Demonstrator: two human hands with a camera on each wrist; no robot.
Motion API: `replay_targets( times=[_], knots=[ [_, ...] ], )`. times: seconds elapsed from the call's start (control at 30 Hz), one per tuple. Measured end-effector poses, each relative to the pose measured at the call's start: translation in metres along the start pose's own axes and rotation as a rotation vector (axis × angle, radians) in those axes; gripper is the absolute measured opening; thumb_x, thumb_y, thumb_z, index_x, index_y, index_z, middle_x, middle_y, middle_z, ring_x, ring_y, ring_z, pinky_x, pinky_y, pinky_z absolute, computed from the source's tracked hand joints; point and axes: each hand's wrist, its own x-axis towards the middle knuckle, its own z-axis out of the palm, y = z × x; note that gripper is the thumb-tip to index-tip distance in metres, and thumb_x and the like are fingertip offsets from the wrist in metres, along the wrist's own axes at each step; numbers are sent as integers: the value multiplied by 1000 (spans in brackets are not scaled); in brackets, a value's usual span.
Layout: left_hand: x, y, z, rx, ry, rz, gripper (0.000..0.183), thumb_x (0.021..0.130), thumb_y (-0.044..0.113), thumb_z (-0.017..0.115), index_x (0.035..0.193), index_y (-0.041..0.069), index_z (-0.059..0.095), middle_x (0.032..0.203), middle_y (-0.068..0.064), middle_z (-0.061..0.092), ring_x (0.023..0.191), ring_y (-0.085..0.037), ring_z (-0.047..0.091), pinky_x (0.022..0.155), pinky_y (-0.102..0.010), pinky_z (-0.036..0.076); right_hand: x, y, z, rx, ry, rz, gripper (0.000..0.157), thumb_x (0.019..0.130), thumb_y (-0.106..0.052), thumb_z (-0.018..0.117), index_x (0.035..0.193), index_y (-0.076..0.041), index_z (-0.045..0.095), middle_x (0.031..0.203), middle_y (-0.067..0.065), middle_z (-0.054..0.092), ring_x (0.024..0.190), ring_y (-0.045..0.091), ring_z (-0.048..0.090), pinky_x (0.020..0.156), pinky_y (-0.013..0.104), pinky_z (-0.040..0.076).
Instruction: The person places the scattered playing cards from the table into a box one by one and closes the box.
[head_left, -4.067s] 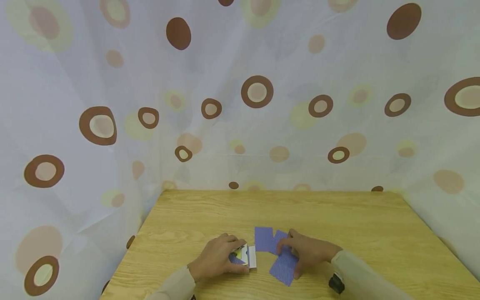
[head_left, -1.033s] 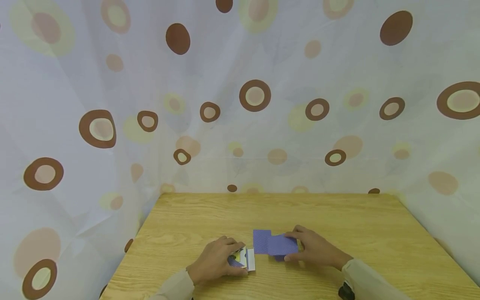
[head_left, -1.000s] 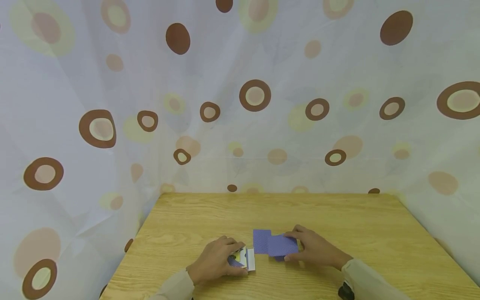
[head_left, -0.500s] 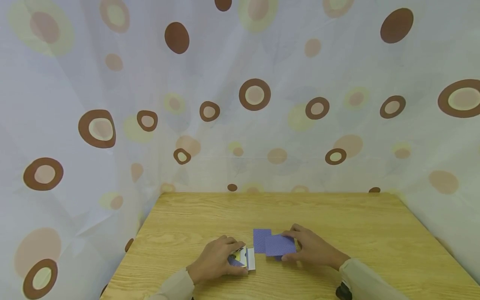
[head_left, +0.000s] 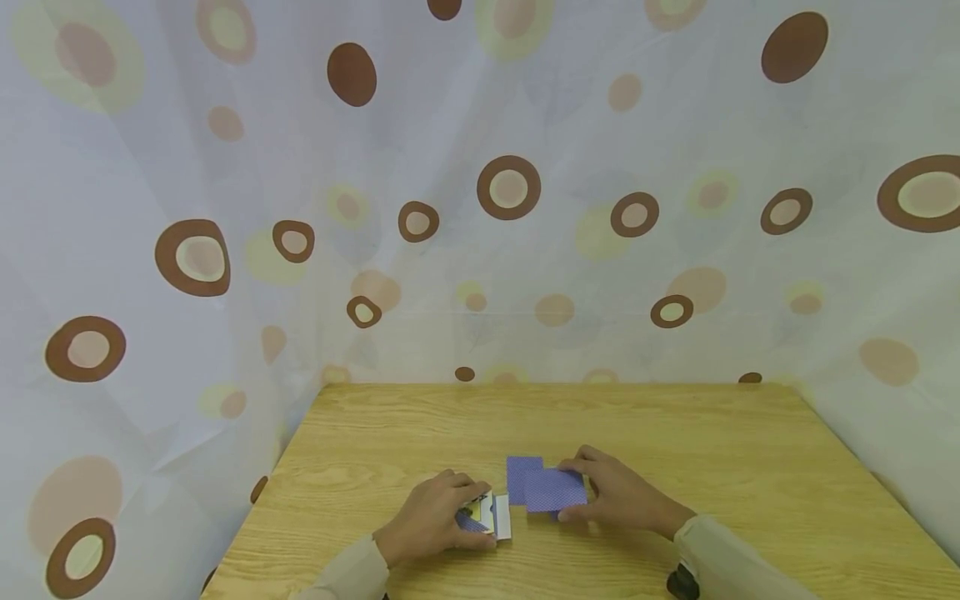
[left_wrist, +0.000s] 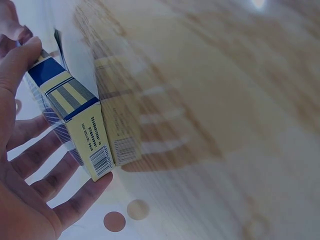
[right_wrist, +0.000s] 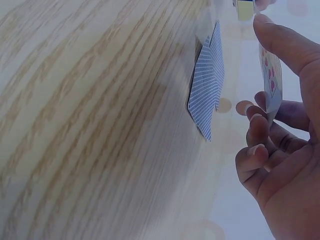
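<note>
My left hand grips a playing card box lying on the table, with its white flap open towards the right. Blue stripes and a barcode show on the box's narrow sides in the left wrist view, thumb at one end and fingertips along the other side. Between thumb and fingers, my right hand pinches a playing card by its edges, patterned blue back up. Red marks show on its face in the right wrist view. Below it, blue-backed cards lie overlapping on the table; the held card partly hides them in the head view.
The wood-grain table stretches beyond both hands. A white curtain with brown and yellow circles hangs behind it and along both sides. A dark wrist device shows beneath the right sleeve.
Earlier my right hand was down on the spread cards at the right. Now it holds a card up over the others, having drifted slightly left. The left hand stays on the box.
</note>
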Motion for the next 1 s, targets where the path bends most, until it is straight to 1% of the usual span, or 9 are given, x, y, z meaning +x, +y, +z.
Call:
replay_targets(
  times=[0.27,0.47,0.6,0.7,0.9,1.0],
  knots=[
    [0,0,1,4,6,12,78,83,73,69,136,16,68,120,2,69,99,-10,58,79,-25,52,3,-6,1,-3,5,-7,69,85,-52,81,136,-8,65,107,-4,52,80,14,50,65,25,42],
    [-1,-1,3,-7,0,10,80,82,75,67,137,17,67,121,3,69,99,-9,57,78,-26,52,4,-7,6,2,11,-14,64,85,-51,82,134,-12,66,105,-6,52,82,13,50,66,24,43],
    [-1,-1,4,-10,3,8,81,82,76,68,136,17,68,120,3,69,98,-8,57,78,-25,51,5,-7,8,-4,12,-16,67,85,-53,81,136,-12,65,107,-8,51,86,10,50,70,24,44],
    [-1,-1,4,-5,6,7,81,81,76,68,136,17,68,121,4,69,98,-8,57,78,-25,51,5,-9,9,-9,18,-22,71,84,-54,81,137,-10,64,108,-8,51,88,8,49,73,25,44],
    [-1,-1,2,0,-3,5,82,81,77,67,137,18,67,121,4,68,98,-8,56,78,-25,51,7,-16,10,0,4,-30,77,84,-56,80,138,-4,63,111,-6,53,93,8,51,79,28,47],
    [0,-1,2,1,-1,4,81,82,77,67,137,18,67,121,4,68,98,-8,56,78,-25,51,8,-19,11,-7,-7,-25,78,84,-56,80,139,-4,63,112,-6,53,95,9,51,81,29,48]
  ],
)
